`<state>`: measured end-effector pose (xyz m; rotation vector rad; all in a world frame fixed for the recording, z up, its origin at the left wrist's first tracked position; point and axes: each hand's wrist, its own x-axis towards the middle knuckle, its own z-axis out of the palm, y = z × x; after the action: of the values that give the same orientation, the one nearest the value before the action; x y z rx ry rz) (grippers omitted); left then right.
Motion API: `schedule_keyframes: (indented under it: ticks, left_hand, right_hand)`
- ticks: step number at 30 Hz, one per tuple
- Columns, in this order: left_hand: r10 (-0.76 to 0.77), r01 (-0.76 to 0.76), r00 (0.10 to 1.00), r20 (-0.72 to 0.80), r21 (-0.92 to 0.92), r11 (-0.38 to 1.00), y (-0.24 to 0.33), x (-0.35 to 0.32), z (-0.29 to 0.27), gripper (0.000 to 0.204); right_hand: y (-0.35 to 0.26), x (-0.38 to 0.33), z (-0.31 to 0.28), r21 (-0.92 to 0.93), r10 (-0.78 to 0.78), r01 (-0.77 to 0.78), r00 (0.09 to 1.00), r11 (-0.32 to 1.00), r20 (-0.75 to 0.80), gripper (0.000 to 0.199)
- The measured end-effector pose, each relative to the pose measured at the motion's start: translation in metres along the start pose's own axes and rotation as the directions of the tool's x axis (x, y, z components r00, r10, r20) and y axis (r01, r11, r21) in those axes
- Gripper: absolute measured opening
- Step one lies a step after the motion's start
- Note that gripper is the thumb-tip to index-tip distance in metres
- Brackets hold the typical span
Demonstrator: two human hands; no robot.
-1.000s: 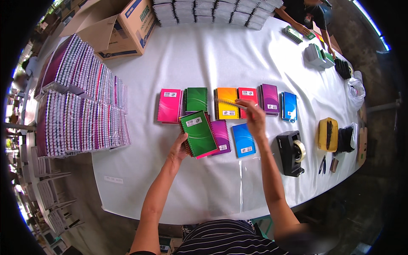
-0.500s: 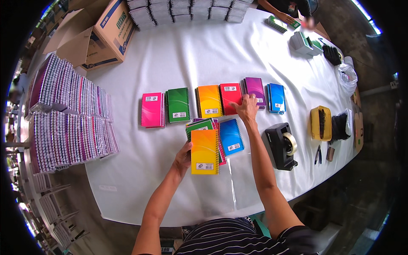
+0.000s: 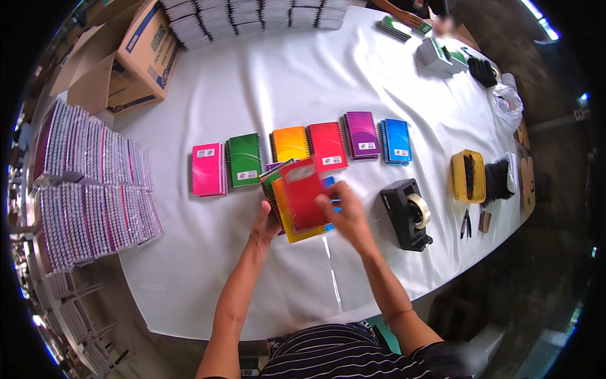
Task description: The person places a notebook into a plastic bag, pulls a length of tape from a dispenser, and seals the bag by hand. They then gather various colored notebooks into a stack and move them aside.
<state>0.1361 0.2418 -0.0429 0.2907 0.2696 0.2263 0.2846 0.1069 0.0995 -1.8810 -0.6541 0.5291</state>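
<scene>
My left hand (image 3: 269,221) grips a fanned stack of spiral notebooks, with a yellow notebook (image 3: 287,228) near the top and green and purple edges beneath. Over it lies a red notebook (image 3: 302,196), slightly blurred and tilted, pinched at its right edge by my right hand (image 3: 346,213). A blue notebook shows only in slivers behind them. Beyond my hands runs a row of small piles: pink notebooks (image 3: 209,170), green notebooks (image 3: 244,159), yellow notebooks (image 3: 290,143), red notebooks (image 3: 327,145), purple notebooks (image 3: 362,134) and blue notebooks (image 3: 396,140).
A black tape dispenser (image 3: 401,218) stands right of my hands, near a yellow tub (image 3: 459,178). Wrapped notebook stacks (image 3: 98,218) line the left edge. An open carton (image 3: 142,60) and more stacks (image 3: 252,19) stand at the back. Another person's hand (image 3: 416,23) works far right.
My right hand has come back from the row toward me with a red notebook, now over the yellow one in my left hand. The whole view has shifted slightly.
</scene>
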Motion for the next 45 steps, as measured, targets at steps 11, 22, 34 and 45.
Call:
schedule_keyframes:
  ticks: [11, 22, 34, 45]
  left_hand:
    - [0.048, -0.050, 0.998, 0.043, 0.050, 0.998, -0.016, -0.007, 0.004, 0.090]
    - [0.045, -0.048, 0.998, 0.040, 0.083, 0.995, -0.011, -0.029, 0.020, 0.091]
    - [0.106, -0.091, 0.991, -0.081, 0.173, 0.981, -0.010, -0.073, 0.029, 0.091]
    - [0.098, -0.014, 0.995, -0.020, 0.942, 0.337, -0.025, -0.136, 0.137, 0.109]
  right_hand:
    - [0.119, 0.200, -0.156, -0.675, 0.267, -0.623, 0.781, 0.396, -0.564, 0.052]
    - [0.147, 0.192, -0.174, -0.630, 0.358, -0.606, 0.795, 0.486, -0.490, 0.086]
    - [-0.012, 0.037, -0.106, 0.438, 0.350, -0.382, 0.924, 0.814, 0.154, 0.036]
    - [0.044, -0.157, -0.014, 0.512, 0.109, -0.292, 0.928, 0.808, 0.356, 0.096]
